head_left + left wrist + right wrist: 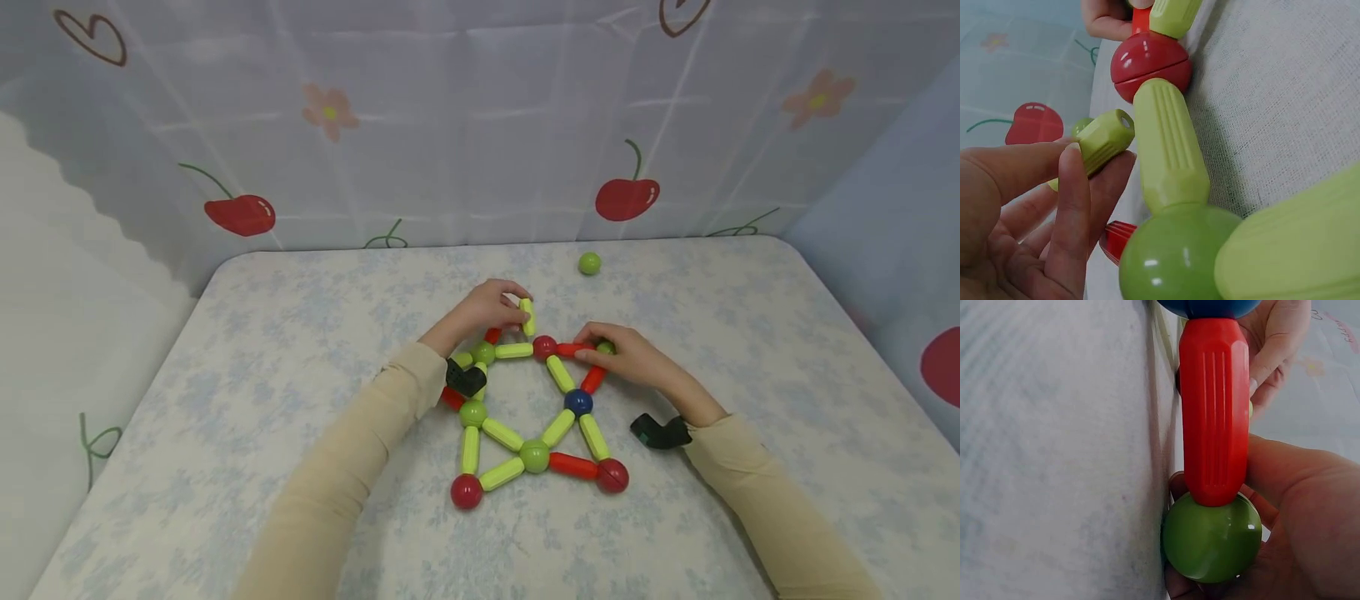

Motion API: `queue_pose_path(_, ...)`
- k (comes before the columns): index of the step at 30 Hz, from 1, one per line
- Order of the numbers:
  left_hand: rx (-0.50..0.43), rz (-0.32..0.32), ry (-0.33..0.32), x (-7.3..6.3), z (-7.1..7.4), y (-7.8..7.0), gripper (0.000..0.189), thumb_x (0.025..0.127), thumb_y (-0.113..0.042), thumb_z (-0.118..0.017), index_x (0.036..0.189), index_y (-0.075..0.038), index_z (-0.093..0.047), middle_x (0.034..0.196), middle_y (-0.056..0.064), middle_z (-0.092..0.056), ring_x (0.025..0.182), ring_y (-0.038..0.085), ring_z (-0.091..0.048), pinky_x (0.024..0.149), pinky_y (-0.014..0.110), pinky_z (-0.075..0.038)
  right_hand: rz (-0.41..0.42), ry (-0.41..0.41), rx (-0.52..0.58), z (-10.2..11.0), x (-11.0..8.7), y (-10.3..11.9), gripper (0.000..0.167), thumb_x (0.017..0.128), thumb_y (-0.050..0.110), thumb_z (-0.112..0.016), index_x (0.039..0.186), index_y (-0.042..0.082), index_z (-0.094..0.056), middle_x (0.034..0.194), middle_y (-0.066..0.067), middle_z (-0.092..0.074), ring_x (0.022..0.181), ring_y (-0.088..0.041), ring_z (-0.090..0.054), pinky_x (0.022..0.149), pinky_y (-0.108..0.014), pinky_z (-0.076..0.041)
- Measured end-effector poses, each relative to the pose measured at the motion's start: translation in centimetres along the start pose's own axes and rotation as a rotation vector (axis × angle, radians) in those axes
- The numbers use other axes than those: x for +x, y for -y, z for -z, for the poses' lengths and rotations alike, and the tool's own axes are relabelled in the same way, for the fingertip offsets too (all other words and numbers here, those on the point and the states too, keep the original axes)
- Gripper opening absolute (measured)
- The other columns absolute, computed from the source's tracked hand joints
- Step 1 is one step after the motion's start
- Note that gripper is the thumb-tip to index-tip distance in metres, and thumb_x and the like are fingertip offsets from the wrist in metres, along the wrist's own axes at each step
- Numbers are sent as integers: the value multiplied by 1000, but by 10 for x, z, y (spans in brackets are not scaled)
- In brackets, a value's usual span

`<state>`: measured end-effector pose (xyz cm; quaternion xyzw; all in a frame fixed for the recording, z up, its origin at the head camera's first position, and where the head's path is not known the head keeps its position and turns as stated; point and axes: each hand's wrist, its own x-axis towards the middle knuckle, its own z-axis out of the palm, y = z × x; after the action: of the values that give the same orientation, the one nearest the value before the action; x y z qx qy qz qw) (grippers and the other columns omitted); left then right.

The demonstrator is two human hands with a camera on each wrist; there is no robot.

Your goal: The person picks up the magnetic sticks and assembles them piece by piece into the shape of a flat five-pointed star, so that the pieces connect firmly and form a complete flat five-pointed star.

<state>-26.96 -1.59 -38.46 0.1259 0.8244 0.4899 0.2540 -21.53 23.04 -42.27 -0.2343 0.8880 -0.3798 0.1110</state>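
Note:
My left hand [491,306] pinches a loose yellow-green magnetic rod [527,317] above the far left side of a ball-and-rod frame; the hole in its end shows in the left wrist view. Just right of that rod sits a red ball [545,347], joined by a yellow-green rod [1171,144] to a green ball [1172,256]. At the frame's far right corner my right hand [626,354] grips a red rod [574,350] beside another green ball [1212,537]. From that corner ball a second red rod [1215,412] runs to the blue ball [578,402].
A loose green ball [590,263] lies near the table's back edge. The frame's near side has two red balls, one on the left [467,492] and one on the right [612,476], with a green ball [535,456] between them. Behind the table hangs a patterned curtain [465,150].

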Motion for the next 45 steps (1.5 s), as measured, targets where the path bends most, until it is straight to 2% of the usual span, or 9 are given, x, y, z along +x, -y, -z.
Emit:
queue_pose_path(6, 53, 31, -18, -1, -6, -3, 35, 90, -9, -63, 124, -2, -55, 100, 11, -58, 75, 20, -64, 66, 25, -52, -10, 0, -2, 0, 0, 1, 10, 91, 18, -64, 97, 10, -62, 88, -1, -58, 83, -22, -50, 76, -38, -43)
queue_pose_path(11, 32, 102, -35, 1, -9, -4, 37, 91, -7, -59, 127, 0, -54, 85, 12, -65, 69, 19, -65, 65, 25, -51, -17, 3, -1, 0, -1, 1, 11, 91, 19, -64, 96, 10, -63, 88, -1, -57, 82, -22, -50, 75, -38, -43)
queue_pose_path(19, 258, 63, -71, 3, -12, -8, 34, 93, -19, -59, 121, 1, -57, 69, 6, -65, 62, 15, -64, 67, 23, -49, 3, 1, 4, 1, 1, 1, 10, 91, 19, -64, 96, 10, -62, 87, -2, -57, 82, -22, -50, 76, -38, -43)
queue_pose_path(25, 527, 16, -145, 1, -19, -15, 27, 91, -25, -64, 78, -2, -66, 51, 1, -53, 48, 11, -50, 52, 22, -40, 6, 1, 7, 0, 1, 1, 10, 91, 17, -64, 96, 9, -63, 87, -1, -57, 82, -22, -50, 76, -38, -43)
queue_pose_path(28, 564, 20, -150, 1, -20, -15, 33, 91, -24, -63, 65, -4, -65, 47, 2, -50, 41, 11, -45, 45, 21, -34, 9, -1, 7, 0, 1, 0, 9, 91, 17, -64, 96, 10, -62, 87, -2, -57, 82, -22, -50, 76, -38, -43)
queue_pose_path(32, 583, 8, -153, -3, -15, -13, 25, 91, -24, -62, 86, -1, -70, 64, 5, -63, 51, 12, -54, 51, 21, -40, 13, -4, 2, -1, 2, 0, 9, 91, 17, -64, 96, 10, -62, 86, -2, -57, 82, -22, -50, 75, -38, -43)
queue_pose_path(35, 591, -11, -217, -10, -5, -11, 29, 92, -26, -62, 108, -2, -65, 82, 6, -65, 63, 14, -58, 59, 24, -44, 12, 20, -3, 1, 4, 1, 12, 91, 19, -64, 98, 10, -63, 89, -1, -58, 83, -21, -50, 76, -38, -43)
queue_pose_path(39, 571, 42, -281, -21, 11, -4, 38, 90, -30, -63, 118, -5, -59, 96, 7, -62, 79, 19, -57, 69, 31, -47, 10, 57, -37, 19, 7, 2, 20, 92, 19, -62, 106, 5, -63, 97, -4, -59, 88, -22, -51, 78, -39, -44)
queue_pose_path(45, 423, 154, -86, -25, 22, 13, 39, 89, -34, -64, 114, -5, -59, 107, 8, -57, 93, 22, -54, 78, 34, -45, -67, -151, -146, 64, 44, 2, 34, 94, 13, -58, 122, -6, -53, 113, -24, -52, 97, -37, -50, 81, -49, -43)
